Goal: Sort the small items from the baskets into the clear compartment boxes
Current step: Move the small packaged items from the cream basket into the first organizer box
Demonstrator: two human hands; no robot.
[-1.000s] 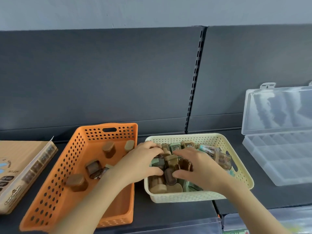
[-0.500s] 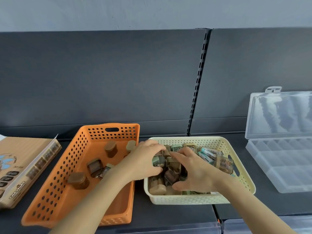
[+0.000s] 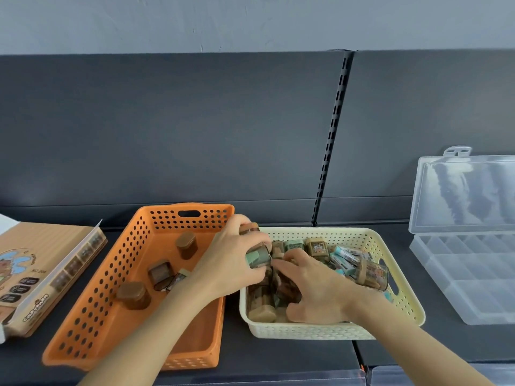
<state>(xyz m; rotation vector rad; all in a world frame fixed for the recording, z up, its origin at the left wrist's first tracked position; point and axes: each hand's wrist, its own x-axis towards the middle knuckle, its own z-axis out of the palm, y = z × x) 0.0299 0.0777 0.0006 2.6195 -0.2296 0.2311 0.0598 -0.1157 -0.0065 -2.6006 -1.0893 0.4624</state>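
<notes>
Two bare forearms, slender, tapering to the wrists near the cream basket (image 3: 306,331). Bare left hand (image 3: 234,263) and right hand (image 3: 315,288), fingers slim. Both wrists uncovered.

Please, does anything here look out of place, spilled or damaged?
Nothing looks spilled or damaged. The orange basket sits askew, angled against the straighter cream basket. Inside the orange one, two small cases seem to lie tipped, while two brown ones stand upright.

Box: flat tan cardboard (image 3: 41,263), far left on shelf, cartoon print, dark label swatches, white-edged flap up.
Shelf: dark grey deck (image 3: 278,355), clear strip (image 3: 292,378) on front edge.
Back panel: dark grey (image 3: 167,129), slotted upright (image 3: 331,140) at seam.
Wall: pale grey (image 3: 250,20), above panel.
</notes>
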